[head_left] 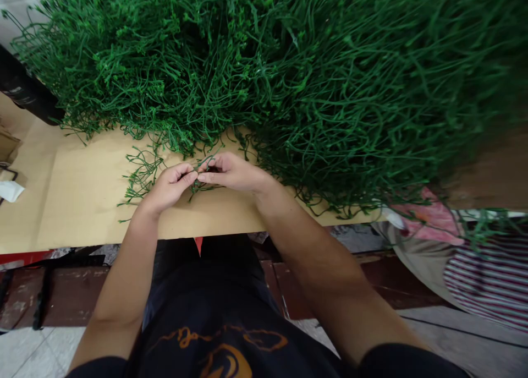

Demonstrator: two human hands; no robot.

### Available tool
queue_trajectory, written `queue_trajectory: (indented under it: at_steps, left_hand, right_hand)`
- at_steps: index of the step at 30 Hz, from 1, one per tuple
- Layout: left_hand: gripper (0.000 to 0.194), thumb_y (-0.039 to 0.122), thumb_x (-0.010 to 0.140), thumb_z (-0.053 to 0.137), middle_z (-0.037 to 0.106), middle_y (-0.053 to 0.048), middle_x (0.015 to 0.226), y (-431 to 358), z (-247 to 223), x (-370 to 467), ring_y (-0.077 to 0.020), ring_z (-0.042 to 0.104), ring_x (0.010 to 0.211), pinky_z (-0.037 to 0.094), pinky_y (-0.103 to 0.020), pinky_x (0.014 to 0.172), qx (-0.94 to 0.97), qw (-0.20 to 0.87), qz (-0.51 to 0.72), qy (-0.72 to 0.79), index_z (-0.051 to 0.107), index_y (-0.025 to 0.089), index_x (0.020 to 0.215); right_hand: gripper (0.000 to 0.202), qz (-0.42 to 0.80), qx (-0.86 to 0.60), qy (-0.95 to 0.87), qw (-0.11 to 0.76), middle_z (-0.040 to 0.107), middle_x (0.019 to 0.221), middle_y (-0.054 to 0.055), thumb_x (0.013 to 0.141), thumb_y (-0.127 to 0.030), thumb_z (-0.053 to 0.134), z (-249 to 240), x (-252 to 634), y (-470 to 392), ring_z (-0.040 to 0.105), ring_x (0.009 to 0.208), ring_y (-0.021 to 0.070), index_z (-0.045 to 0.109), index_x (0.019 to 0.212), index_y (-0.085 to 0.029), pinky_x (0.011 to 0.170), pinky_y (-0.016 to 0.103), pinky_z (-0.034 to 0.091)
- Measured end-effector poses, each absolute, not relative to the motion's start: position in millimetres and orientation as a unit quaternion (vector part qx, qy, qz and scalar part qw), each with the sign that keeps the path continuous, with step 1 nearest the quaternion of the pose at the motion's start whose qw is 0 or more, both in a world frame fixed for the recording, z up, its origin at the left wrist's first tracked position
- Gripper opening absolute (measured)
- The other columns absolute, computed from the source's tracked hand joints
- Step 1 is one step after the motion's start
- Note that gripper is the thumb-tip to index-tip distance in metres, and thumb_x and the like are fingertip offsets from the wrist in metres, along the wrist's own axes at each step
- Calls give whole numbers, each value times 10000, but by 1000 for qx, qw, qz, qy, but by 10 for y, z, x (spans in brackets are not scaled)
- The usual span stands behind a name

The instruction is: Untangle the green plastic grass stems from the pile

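In the head view, my two hands, left hand (171, 182) and right hand (235, 171), meet above one tan table (86, 191), fingertips pinched on a thin green sprig (205, 160). I'd judge I'm working its stem; the next move calls for a light, steady pinch. Several sprig ends (138, 174) spread left of my left hand, held or loose I can't tell. One big heap (247, 75), too tangled to count, fills the far side.
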State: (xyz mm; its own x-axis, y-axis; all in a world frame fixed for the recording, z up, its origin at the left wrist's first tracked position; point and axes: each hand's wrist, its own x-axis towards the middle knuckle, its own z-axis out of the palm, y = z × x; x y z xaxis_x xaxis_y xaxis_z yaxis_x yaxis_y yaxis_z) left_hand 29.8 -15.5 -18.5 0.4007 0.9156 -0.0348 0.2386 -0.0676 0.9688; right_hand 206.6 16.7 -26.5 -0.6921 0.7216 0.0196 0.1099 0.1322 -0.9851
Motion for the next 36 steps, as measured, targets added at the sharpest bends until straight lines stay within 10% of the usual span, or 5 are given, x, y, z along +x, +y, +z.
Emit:
queue_trajectory:
  at_steps: [11,23,36]
  left_hand:
    - [335,434,810,499,319,36,627,-151,-188,300,-90,308,600,281,-236,569,685,502,310,429,373,180,633]
    - [353,427,803,512,281,47,602,-160,-170,314,-83,270,559,244,-240,523,688,495,316,427,334,191,611]
    - [320,347,832,480,272,49,587,-93,-117,325,-89,266,555,251,-244,532,729,413,312,448,321,192,601]
  right_hand:
    - [137,464,-274,-802,258,432,667,-16,834,-237,468,-265,2058,228,389,632,71,466,740,-138,606,213,337]
    - [470,565,-267,-725,288,367,601,-49,753,-588,565,-417,2149,348,318,567,42,466,691,-133,538,196,278]
    - [536,523,-319,-694,378,252,524,-68,706,-620,573,-375,1905,440,244,527,38,349,526,-167,513,225,200]
